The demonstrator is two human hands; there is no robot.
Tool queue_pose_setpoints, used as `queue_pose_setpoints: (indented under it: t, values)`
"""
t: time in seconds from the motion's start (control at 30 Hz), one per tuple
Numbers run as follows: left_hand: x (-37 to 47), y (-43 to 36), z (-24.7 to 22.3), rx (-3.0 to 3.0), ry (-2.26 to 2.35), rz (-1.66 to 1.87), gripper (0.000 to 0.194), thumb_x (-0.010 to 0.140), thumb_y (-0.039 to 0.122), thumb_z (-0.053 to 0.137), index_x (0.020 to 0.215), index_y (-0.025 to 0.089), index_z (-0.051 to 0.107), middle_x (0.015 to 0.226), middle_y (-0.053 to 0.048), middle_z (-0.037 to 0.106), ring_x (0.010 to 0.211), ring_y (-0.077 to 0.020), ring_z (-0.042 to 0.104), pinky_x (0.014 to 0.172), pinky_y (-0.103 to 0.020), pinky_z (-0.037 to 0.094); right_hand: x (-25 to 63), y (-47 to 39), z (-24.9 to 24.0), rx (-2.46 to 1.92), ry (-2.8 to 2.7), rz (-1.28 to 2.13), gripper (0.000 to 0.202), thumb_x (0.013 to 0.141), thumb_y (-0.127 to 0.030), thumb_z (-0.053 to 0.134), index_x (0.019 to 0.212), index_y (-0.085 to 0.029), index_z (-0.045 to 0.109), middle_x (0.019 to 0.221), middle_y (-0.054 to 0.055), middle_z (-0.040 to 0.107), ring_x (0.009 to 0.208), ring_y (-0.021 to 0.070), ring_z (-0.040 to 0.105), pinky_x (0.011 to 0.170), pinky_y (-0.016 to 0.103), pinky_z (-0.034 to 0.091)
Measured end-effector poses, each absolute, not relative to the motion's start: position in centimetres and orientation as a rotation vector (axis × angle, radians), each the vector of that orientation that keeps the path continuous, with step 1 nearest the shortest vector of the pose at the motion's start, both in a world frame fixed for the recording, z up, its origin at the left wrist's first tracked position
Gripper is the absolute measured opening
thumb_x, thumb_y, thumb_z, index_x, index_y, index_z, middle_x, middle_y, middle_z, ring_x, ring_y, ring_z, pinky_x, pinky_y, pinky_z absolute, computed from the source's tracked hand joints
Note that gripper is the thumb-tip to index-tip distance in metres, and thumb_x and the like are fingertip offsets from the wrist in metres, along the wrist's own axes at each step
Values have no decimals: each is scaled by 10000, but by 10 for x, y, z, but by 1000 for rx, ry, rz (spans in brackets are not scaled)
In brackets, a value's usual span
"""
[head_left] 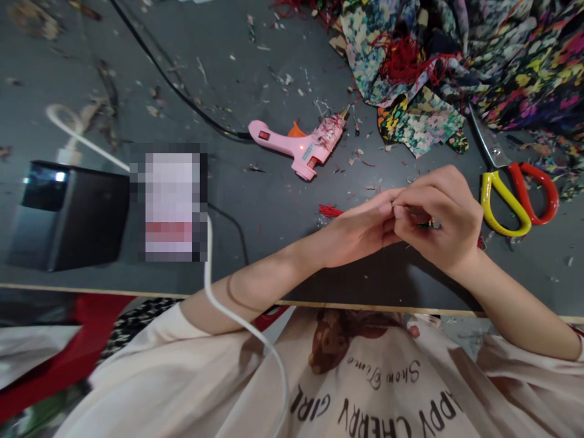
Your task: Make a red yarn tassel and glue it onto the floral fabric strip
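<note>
My left hand [360,231] and my right hand [442,213] meet above the front part of the dark table, fingertips pinched together. Whatever is between the fingertips is too small and hidden to name. A speck of colourful patterned material shows through the gap under my right fingers. Beside my left wrist lies a bunch of red threads [329,210], partly covered by the wrist. Scissors [499,176] with one yellow and one red handle lie just right of my right hand. Beyond my hands rests a pink hot glue gun [296,143], its nozzle wrapped in glue strings and thread bits.
Floral fabric [524,67] is heaped at the back right, with tangled red thread [401,58] on it. A dark box-shaped device [68,213] and a pixelated phone-like object [168,204] stand left. A white cable [237,316] crosses my left forearm. Scraps litter the table [274,243].
</note>
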State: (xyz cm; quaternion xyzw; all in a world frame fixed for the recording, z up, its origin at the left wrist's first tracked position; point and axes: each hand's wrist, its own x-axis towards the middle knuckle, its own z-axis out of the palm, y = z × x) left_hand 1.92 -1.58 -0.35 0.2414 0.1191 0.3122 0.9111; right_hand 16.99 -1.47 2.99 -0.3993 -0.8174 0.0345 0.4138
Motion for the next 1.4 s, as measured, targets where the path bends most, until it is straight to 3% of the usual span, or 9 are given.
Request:
queue_pose_setpoints:
  t: [0.37,0.73,0.9,1.13,1.23,1.33,1.4]
  values:
    - [17,-15,-1,517,342,599,402,829,480,688,1154,260,602,1232,-25,653,1262,-208,555,1049,-316,449,173,-12,30,-998,-2034,225,124,853,-134,559,806,-224,630,744,19,651,692,150,589,646,320,504]
    - [9,-21,2,247,210,404,232,859,450,614,1006,275,654,1145,31,673,1341,-197,466,1052,-388,467,174,-13,32,-885,-2093,188,107,857,-117,588,905,-206,624,762,32,696,692,161,625,631,338,498]
    - [9,-20,1,169,246,406,243,951,342,441,973,239,660,1094,-4,682,1269,-192,523,1031,-409,475,174,-14,31,-881,-2109,160,99,871,-121,585,902,-209,619,761,28,699,704,156,621,636,330,485]
    - [8,-18,4,131,202,399,292,953,229,377,960,207,668,1046,-8,701,1107,-150,610,1008,-375,488,179,-12,30,-871,-2198,109,79,901,-154,552,894,-208,609,747,-6,686,672,134,571,606,315,415]
    - [8,-17,3,137,243,381,258,943,248,405,961,215,660,1047,-6,705,1119,-154,612,1007,-375,490,180,-11,29,-865,-2233,57,76,900,-169,544,866,-211,597,726,-20,667,651,130,558,598,311,388]
    - [11,-19,1,193,254,384,172,903,357,538,964,246,656,1060,14,708,1150,-155,606,991,-336,504,178,-12,25,-895,-2184,45,85,876,-156,550,839,-224,586,721,-18,656,647,139,562,599,316,392]
    - [13,-20,0,268,259,404,215,860,431,612,985,261,657,1088,19,708,1175,-163,599,985,-318,506,175,-14,24,-931,-2120,75,99,859,-147,560,847,-242,584,725,-17,656,651,145,571,605,320,409]
